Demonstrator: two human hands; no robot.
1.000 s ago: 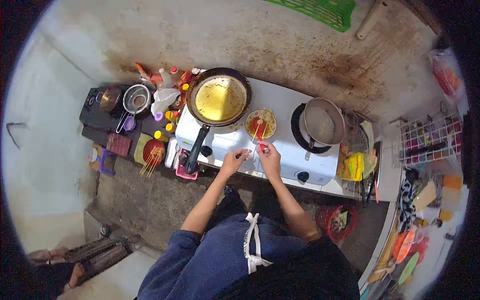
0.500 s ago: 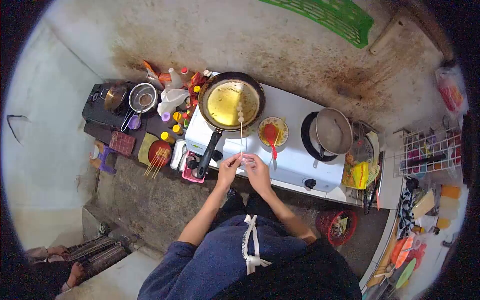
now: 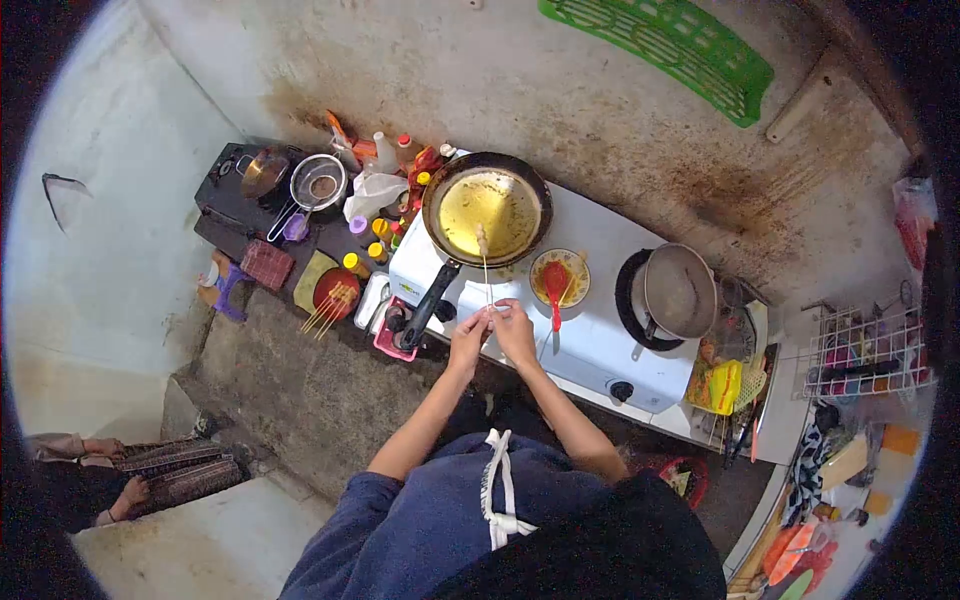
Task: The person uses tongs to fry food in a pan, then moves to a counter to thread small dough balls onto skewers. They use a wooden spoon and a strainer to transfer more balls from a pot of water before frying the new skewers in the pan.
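Observation:
My left hand [image 3: 470, 337] and my right hand [image 3: 514, 328] are side by side at the stove's front edge, fingers closed on the lower end of a thin skewer [image 3: 487, 276]. Small pale pieces [image 3: 482, 240] sit on the skewer's far end, over the near part of a black frying pan [image 3: 432, 212] with yellow oil. The pan's handle points toward the front, left of my hands. Right of the skewer, a patterned bowl [image 3: 583, 279] holds a red spoon [image 3: 555, 285] and some yellowish liquid.
A grey pot [image 3: 680, 292] stands on the right burner. To the left are a bowl with several skewers [image 3: 335, 300], yellow-capped bottles [image 3: 356, 265], a strainer [image 3: 318, 182] and a pink basket [image 3: 392, 345]. A yellow packet [image 3: 722, 387] lies at right. Another person [image 3: 90, 480] sits at lower left.
The camera view has shifted and turned slightly. The skewer's far end has come nearer the pan's front rim, and its pieces look more bunched. Both hands still hold its lower end.

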